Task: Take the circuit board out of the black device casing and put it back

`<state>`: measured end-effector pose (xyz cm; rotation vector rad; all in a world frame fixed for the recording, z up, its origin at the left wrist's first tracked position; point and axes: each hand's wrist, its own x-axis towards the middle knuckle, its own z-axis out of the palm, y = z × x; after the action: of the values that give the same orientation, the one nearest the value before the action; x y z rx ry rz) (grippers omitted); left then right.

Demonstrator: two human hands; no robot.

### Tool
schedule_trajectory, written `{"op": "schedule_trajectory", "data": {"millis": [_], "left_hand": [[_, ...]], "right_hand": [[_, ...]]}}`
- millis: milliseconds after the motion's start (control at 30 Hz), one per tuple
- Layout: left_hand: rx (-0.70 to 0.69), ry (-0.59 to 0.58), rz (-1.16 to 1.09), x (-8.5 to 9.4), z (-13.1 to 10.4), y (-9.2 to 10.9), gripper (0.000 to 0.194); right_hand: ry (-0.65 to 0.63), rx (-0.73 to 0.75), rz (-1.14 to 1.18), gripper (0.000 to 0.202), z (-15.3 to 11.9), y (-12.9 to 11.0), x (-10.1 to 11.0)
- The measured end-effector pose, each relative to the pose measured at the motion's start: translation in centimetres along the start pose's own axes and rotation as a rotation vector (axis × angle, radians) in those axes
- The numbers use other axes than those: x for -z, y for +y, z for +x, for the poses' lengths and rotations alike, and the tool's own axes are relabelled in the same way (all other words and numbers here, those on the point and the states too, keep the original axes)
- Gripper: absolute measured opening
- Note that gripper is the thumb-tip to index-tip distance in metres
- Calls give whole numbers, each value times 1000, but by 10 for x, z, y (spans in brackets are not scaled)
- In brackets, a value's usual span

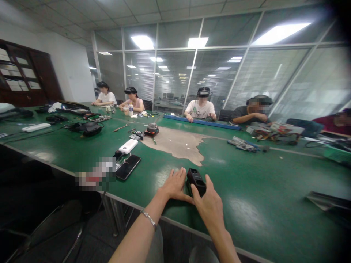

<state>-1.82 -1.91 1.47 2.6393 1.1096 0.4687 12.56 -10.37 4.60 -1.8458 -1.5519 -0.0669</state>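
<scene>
A black, oblong box-like device (pixel 196 179) with small markings or slots on its upper face lies on the green table close to me. My right hand (pixel 210 202) grips its near end, thumb on the left side and fingers on the right. Just left of the device, my left hand (pixel 175 184) is open, palm down, with fingers stretched forward and the thumb pointing toward the right hand. Whether its fingertips touch the device, I cannot tell. What the device is exactly does not show.
A smartphone (pixel 128 167) and a white power bank (pixel 128 146) lie to the left on the green table (pixel 246 175). Beyond are a pile of electronic parts (pixel 151 130), a bundle of tools (pixel 242 143) and a long blue bar (pixel 203 122). Several people sit across the table.
</scene>
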Motion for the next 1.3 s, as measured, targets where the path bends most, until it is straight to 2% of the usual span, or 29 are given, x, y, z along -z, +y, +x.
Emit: {"op": "schedule_trajectory", "data": {"millis": [167,367,600,867,1100,1300], "left_hand": [[-7,14,3,-2,1,-1,126],[-31,47,-8,-2,0,0,127],[-33,41,-29,-1,-1,1,129],[-21,23,-2,-1,0,1,126],[-23,23,41,-1,-1,2,113],[-21,25,31,1,-2,3,114]], "right_hand": [[7,26,-14,70,-8,5,-7],[-52,-6,-27,72,-16,15,-15],[-9,48,-76,65,-24,21,-22],[4,47,-54,76,-19,21,-21],[-14,41,-32,65,-18,18,-18],[-26,-11,9,65,-14,15,-12]]}}
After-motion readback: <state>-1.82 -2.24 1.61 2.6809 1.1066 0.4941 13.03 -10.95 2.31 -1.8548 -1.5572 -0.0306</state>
